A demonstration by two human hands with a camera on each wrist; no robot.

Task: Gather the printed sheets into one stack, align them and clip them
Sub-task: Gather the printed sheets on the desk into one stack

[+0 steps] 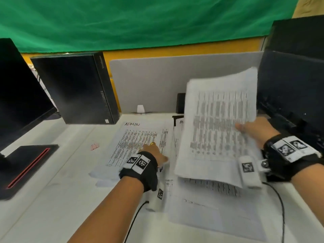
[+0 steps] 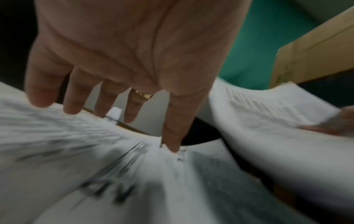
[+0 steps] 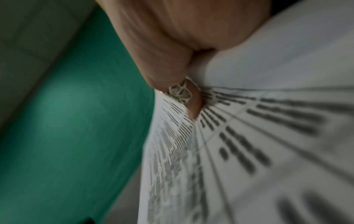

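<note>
Here, I took the grey partition panel point(image 1: 157, 81) at the back of the white desk point(image 1: 52, 199) as my landmark. In front of it, a printed sheet marked ADMIN point(image 1: 140, 142) lay flat on the desk, its long axis running from the panel toward me and its heading at the panel end. My left hand point(image 1: 154, 153) rested on this sheet with the fingers straight and spread, holding nothing; in the left wrist view the fingertips point(image 2: 173, 145) touched the paper. A gold ring point(image 2: 142, 94) was on one finger.

To the right of that sheet, my right hand point(image 1: 254, 127) pinched a thin bundle of printed sheets point(image 1: 219, 123) at its right edge, the thumb on top. The bundle was lifted off the desk and tilted, its far edge risen toward the panel and its long axis also pointing at the panel. The paper curved softly and showed dense columns of grey text. Under it more loose sheets point(image 1: 210, 204) lay on the desk, overlapping, their edges not lined up.

Left of the panel a black computer case point(image 1: 77, 88) stood upright, and a black monitor point(image 1: 21, 95) with its flat base was further left. Right of the panel a dark machine point(image 1: 294, 85) stood close to the lifted bundle. The free desk surface was mainly between the monitor base and the ADMIN sheet, where a small pink object point(image 1: 94, 146) lay; I could not tell what it was.
</note>
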